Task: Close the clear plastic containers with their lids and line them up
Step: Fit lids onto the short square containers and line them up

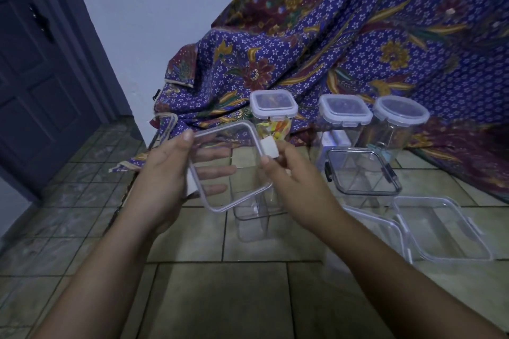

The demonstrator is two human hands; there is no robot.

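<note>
Over the tiled floor (209, 292), both hands hold one clear square lid (228, 165), tilted, just above an open tall clear container (253, 217) standing on the tiles. Left hand (165, 181): grip closed on the lid's left edge, thumb on top, fingers visible through the plastic underneath. Right hand (292, 187): grip pinching the lid's right edge at a white latch tab (270, 147).

Relative to that open container:
- behind it, against the batik cloth (358, 44): square-lidded jar (272, 113) with colourful contents, lid on.
- behind-right: second square-lidded jar (344, 115) and a round-lidded jar (399, 115), both lidded, close together.
- right: container with dark latches (363, 173), lid sits on it; latches possibly not snapped, hard to tell.
- front-right: shallow rectangular clear piece (440, 228) flat on the floor, another clear piece (385, 231) just beside it, blurred, lid or box unclear.

Dark door (41, 77) far left.
</note>
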